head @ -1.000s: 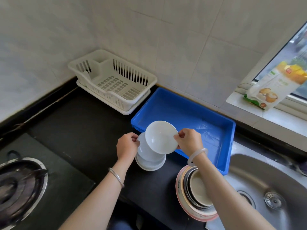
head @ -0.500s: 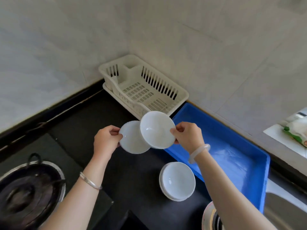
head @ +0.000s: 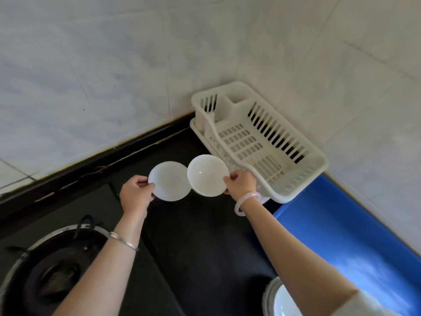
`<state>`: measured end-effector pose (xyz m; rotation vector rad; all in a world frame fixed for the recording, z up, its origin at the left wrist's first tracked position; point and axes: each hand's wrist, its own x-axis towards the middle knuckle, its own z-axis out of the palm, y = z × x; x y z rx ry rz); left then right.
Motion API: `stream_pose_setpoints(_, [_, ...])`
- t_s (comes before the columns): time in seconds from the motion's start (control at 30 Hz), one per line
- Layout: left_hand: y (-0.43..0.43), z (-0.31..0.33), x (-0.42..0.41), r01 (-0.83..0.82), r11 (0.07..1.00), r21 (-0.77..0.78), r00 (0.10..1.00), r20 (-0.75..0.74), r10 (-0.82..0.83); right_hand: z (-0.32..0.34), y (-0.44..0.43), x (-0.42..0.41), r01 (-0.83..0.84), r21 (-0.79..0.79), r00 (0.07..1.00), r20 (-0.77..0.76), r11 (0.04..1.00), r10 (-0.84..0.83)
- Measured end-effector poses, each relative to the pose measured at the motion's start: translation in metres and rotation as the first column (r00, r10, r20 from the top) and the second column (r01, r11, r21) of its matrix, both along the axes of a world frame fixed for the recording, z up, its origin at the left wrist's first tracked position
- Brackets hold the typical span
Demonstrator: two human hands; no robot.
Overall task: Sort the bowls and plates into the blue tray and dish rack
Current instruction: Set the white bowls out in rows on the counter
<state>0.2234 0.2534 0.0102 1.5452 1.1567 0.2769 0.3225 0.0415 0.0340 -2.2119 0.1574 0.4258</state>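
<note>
We have a white dish pinched by its rim in each hand, both held up in the air over the dark counter [head: 205,247]. Our left hand [head: 134,197] has its fingers [head: 142,180] curled on the left edge of a shallow plate [head: 169,181], and our right hand [head: 241,182] clasps the right edge of a small bowl [head: 208,175] between thumb and fingers [head: 230,176]. The two rims meet or overlap just between our fingertips, though we cannot tell if they truly touch. The white dish rack [head: 257,142] lies just beyond and to the right of our right fingers, bare as far as we can see, and the blue tray [head: 341,236] runs behind our right wrist. We judge the risks plain: each dish hangs from a narrow edge grip, so a slip could drop it onto the hard counter, and the two rims could knock and chip as we swing them towards the rack. The rack's near wall stands close under the bowl and could catch it on the way in. Compared with half a second ago, both dishes have travelled up and towards the rack, the bowl now covers less of the plate, and the stack of dishes has gone from view below our hands.
</note>
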Motion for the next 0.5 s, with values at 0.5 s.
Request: stream_pose_setpoints(0.5, [0.043, -0.038, 0.03, -0.198, 0.974, -0.114, 0.98, 0.003, 0.199, -0.059, 0.072, 0.053, 0.137, 0.017, 0.983, -0.124, 0.99, -0.134])
